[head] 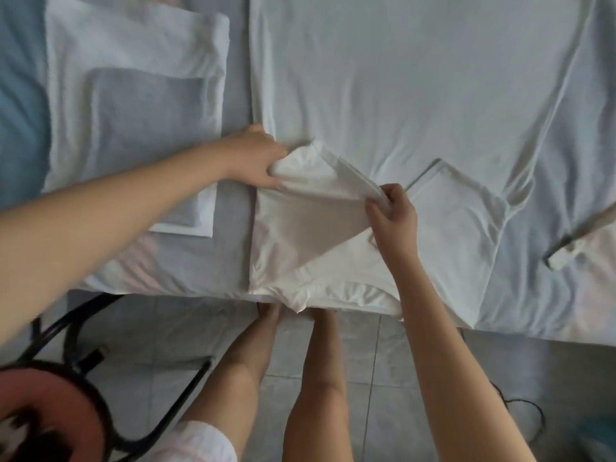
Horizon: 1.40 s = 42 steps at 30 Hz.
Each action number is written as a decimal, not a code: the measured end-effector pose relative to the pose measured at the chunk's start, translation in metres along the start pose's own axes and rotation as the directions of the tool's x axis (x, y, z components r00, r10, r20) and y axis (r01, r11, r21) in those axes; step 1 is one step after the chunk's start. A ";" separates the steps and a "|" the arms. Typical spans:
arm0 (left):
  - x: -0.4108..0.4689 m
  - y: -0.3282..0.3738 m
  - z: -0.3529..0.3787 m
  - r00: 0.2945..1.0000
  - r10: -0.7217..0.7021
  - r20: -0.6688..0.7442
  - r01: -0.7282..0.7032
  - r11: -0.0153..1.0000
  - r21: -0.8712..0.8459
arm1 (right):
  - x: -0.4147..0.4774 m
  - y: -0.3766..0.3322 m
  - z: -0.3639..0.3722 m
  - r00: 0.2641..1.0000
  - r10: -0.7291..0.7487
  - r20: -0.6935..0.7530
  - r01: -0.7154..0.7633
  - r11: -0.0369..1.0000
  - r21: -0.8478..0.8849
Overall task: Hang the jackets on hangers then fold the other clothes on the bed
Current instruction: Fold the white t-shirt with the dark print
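Gripping the white shirt's (383, 95) sleeve edge, left hand (256, 158) and right hand (393, 211) near the bed (233, 228) edge.

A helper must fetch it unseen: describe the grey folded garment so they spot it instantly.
Look at the bed, on the side left of the spread white T-shirt. The grey folded garment lies there on top of a wider white folded piece. It is the only grey garment in sight.
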<state>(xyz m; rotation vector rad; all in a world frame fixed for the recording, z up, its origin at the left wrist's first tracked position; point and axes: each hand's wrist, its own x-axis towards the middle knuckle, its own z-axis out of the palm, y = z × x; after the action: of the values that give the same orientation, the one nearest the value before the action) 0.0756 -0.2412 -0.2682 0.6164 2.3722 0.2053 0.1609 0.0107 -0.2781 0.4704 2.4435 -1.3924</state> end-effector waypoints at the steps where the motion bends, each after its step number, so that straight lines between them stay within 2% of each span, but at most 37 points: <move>1: -0.004 -0.003 0.000 1.000 0.020 0.007 -0.019 1.000 -0.013 | 0.000 0.004 -0.004 1.000 0.000 0.015 0.001 0.999 -0.040; 3: -0.010 -0.009 0.001 1.000 0.026 0.011 -0.025 0.997 -0.079 | -0.001 0.016 -0.009 0.995 0.095 0.040 -0.091 0.990 -0.106; 6: -0.014 -0.019 0.002 0.997 -0.062 -0.039 0.054 0.982 -0.180 | 0.003 0.024 -0.003 0.954 0.287 0.087 -0.271 0.949 -0.164; 9: -0.014 -0.022 0.008 0.990 -0.106 -0.094 0.086 0.977 -0.193 | 0.014 0.007 0.008 0.919 0.349 0.184 -0.259 0.885 -0.387; 11: -0.011 -0.024 0.018 0.992 -0.075 -0.105 0.058 0.986 -0.153 | 0.026 -0.011 0.020 0.917 0.330 0.225 -0.209 0.876 -0.435; 13: -0.010 -0.025 0.022 0.989 -0.092 -0.117 0.072 0.984 -0.161 | 0.038 -0.026 0.034 0.912 0.298 0.283 -0.190 0.917 -0.352; 14: -0.009 -0.026 0.023 0.985 -0.114 -0.127 0.089 0.978 -0.188 | 0.044 -0.032 0.040 0.908 0.283 0.310 -0.177 0.928 -0.329; 17: -0.011 -0.029 0.021 0.974 -0.165 -0.156 0.121 0.957 -0.262 | 0.056 -0.043 0.051 0.874 0.259 0.412 -0.077 0.910 -0.408; 20: -0.017 -0.035 0.023 0.961 -0.221 -0.165 0.152 0.923 -0.354 | 0.063 -0.048 0.059 0.835 0.210 0.509 -0.051 0.950 -0.308; 23: -0.013 -0.036 0.025 0.943 -0.286 -0.168 0.190 0.882 -0.432 | 0.071 -0.054 0.051 0.926 0.015 0.377 0.061 0.980 -0.188; 25: -0.007 -0.039 0.031 0.906 -0.372 -0.203 0.229 0.833 -0.503 | 0.081 -0.056 0.045 0.957 -0.070 0.283 0.134 0.967 -0.217; 27: 0.000 -0.035 0.038 0.861 -0.424 -0.279 0.246 0.829 -0.502 | 0.093 -0.051 0.040 0.964 -0.081 0.255 0.161 0.937 -0.311; 29: 0.003 -0.028 0.047 0.809 -0.449 -0.379 0.280 0.862 -0.424 | 0.100 -0.041 0.039 0.967 -0.034 0.253 0.141 0.898 -0.417; 31: 0.001 -0.013 0.061 0.745 -0.485 -0.458 0.370 0.872 -0.322 | 0.102 -0.033 0.035 0.979 0.030 0.202 0.059 0.904 -0.423; 33: -0.011 0.011 0.079 0.649 -0.522 -0.554 0.376 0.853 -0.363 | 0.101 -0.030 0.025 0.974 0.086 0.209 0.000 0.924 -0.383; 34: -0.019 0.025 0.090 0.630 -0.513 -0.583 0.332 0.856 -0.395 | 0.097 -0.030 0.020 0.957 0.119 0.265 -0.005 0.919 -0.395; 35: -0.027 0.039 0.104 0.651 -0.477 -0.591 0.285 0.875 -0.392 | 0.091 -0.029 0.016 0.930 0.158 0.332 -0.001 0.904 -0.427; 37: -0.044 0.065 0.133 0.770 -0.357 -0.529 0.231 0.928 -0.291 | 0.080 -0.025 0.009 0.887 0.191 0.420 0.034 0.881 -0.472; 38: -0.054 0.073 0.146 0.830 -0.303 -0.467 0.217 0.949 -0.230 | 0.075 -0.022 0.008 0.894 0.165 0.416 0.053 0.884 -0.464; 40: -0.071 0.082 0.169 0.902 -0.242 -0.357 0.199 0.968 -0.154 | 0.068 -0.018 0.004 0.941 0.095 0.326 0.058 0.902 -0.428; 42: -0.084 0.083 0.180 0.929 -0.225 -0.295 0.200 0.973 -0.111 | 0.062 -0.012 0.002 0.977 0.079 0.198 0.038 0.851 -0.524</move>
<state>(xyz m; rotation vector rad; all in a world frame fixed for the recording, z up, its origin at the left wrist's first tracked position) 0.2788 -0.2117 -0.3334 0.3011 2.6921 0.3164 0.1000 0.0122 -0.2948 0.1990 2.4828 -0.6619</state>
